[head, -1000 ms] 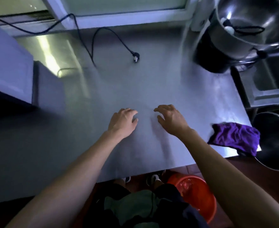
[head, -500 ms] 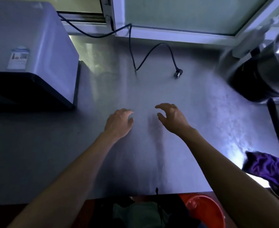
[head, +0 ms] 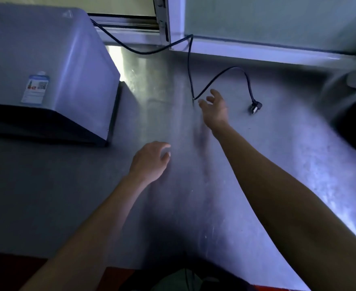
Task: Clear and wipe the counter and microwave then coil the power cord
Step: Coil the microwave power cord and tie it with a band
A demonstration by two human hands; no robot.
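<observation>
The right hand (head: 215, 108), fingers spread, reached beside the cord (head: 221, 75) on the worktop (head: 257, 164); the left hand (head: 149, 160) hovered loosely curled, holding nothing, near the microwave (head: 46, 70).

A person's right hand (head: 215, 108) is reaching over the steel counter (head: 267, 164) with fingers spread and relaxed, its fingertips just beside the low bend of the black power cord (head: 190, 66). The cord is running from behind the white microwave (head: 46, 66), along the window sill (head: 257, 52), then looping across the counter to its plug (head: 255, 107), which is lying near the hand. The left hand (head: 149, 160) is hovering lower, fingers loosely curled, holding nothing.
</observation>
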